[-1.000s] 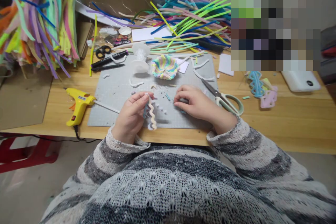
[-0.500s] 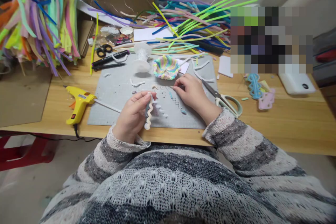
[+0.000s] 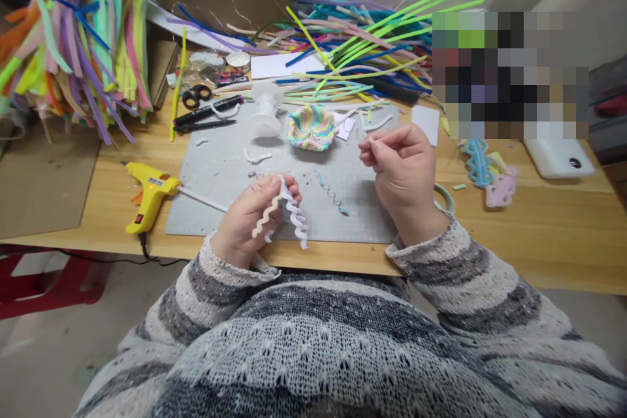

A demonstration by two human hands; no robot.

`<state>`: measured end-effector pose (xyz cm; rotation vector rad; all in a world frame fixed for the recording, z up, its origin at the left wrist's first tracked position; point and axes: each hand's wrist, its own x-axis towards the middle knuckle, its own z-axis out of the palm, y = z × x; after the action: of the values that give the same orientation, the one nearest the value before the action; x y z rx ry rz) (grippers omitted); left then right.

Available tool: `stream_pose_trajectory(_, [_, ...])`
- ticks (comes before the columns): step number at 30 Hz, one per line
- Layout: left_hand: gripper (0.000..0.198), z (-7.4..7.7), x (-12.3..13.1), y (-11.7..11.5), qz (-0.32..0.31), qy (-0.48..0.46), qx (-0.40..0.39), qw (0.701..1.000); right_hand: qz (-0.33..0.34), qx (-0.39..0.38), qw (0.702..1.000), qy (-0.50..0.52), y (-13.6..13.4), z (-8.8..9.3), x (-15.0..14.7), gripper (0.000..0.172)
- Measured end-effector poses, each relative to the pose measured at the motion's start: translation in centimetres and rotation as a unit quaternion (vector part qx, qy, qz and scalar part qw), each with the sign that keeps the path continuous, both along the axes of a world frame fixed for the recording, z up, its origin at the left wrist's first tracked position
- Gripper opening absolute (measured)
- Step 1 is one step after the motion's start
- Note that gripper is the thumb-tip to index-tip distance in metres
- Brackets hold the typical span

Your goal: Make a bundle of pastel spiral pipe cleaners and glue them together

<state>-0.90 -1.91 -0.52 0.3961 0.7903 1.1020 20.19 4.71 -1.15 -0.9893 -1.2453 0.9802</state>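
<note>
My left hand (image 3: 247,215) is closed on wavy pipe cleaner strips (image 3: 289,212), cream, white and lilac, which hang over the near edge of the grey cutting mat (image 3: 215,170). My right hand (image 3: 401,173) is raised above the mat's right side, fingers pinched together on something too thin to make out. A blue coiled wire piece (image 3: 333,194) lies on the mat between the hands. A pastel ruffled pipe cleaner flower (image 3: 311,127) rests at the far side of the mat.
A yellow glue gun (image 3: 149,189) lies left of the mat. Scissors (image 3: 443,196) are mostly hidden behind my right hand. Loose pipe cleaners (image 3: 353,39) cover the back of the wooden table (image 3: 539,235); a bundle (image 3: 68,39) stands at left. A clear spool (image 3: 264,108) and pens (image 3: 206,114) are nearby.
My right hand left the mat near the flower, lifted and moved right, now pinched in the air. The wavy strips in my left hand have spread apart and swung.
</note>
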Motion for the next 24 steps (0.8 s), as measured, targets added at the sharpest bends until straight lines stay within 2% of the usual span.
stream_pose_trajectory(3, [0.019, 0.3, 0.1, -0.2, -0.023, -0.002, 0.004, 1.000, 0.025, -0.030, 0.999, 0.012, -0.3, 0.9, 0.3, 0.020])
stream_pose_trajectory(8, [0.020, 0.7, 0.4, -0.2, -0.051, -0.012, 0.021, 0.998, 0.107, -0.091, 0.987, 0.074, -0.7, 1.8, 0.6, 0.024])
stream_pose_trajectory(13, [0.016, 0.6, 0.4, -0.2, -0.066, -0.013, 0.024, 0.997, 0.121, -0.113, 0.983, 0.074, -1.0, 2.3, 0.6, 0.027])
stream_pose_trajectory(19, [0.016, 0.4, 0.4, -0.2, -0.088, -0.018, 0.026, 0.996, 0.150, -0.129, 0.976, 0.093, -1.0, 1.9, 0.7, 0.031])
stream_pose_trajectory(24, [0.022, 0.3, 0.4, -0.2, -0.082, -0.011, 0.028, 0.996, 0.205, -0.166, 0.954, 0.143, -1.3, 1.1, 0.1, 0.032])
